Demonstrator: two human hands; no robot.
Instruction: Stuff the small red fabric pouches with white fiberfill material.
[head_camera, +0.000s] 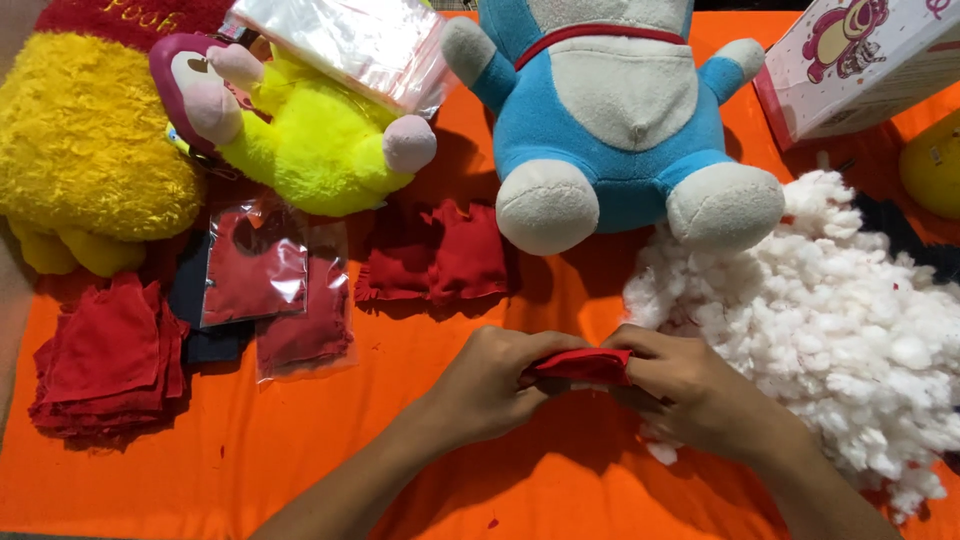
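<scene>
While both hands pinch a red cloth piece (578, 364) between them, left hand (490, 385) and right hand (690, 390) each in a closed grip on it, bare orange worktop (300, 460) lies open toward the near edge. White stuffing (840, 300) crowds the right hand; a blue plush (610, 110) and red cloth pads (435, 255) sit beyond, red squares (105, 355) far left.

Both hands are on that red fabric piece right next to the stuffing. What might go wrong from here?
Loose tufts from the white stuffing pile beside the right hand may scatter over the orange cloth. The small red fabric piece, pinched between it and the left hand, might slip.
</scene>
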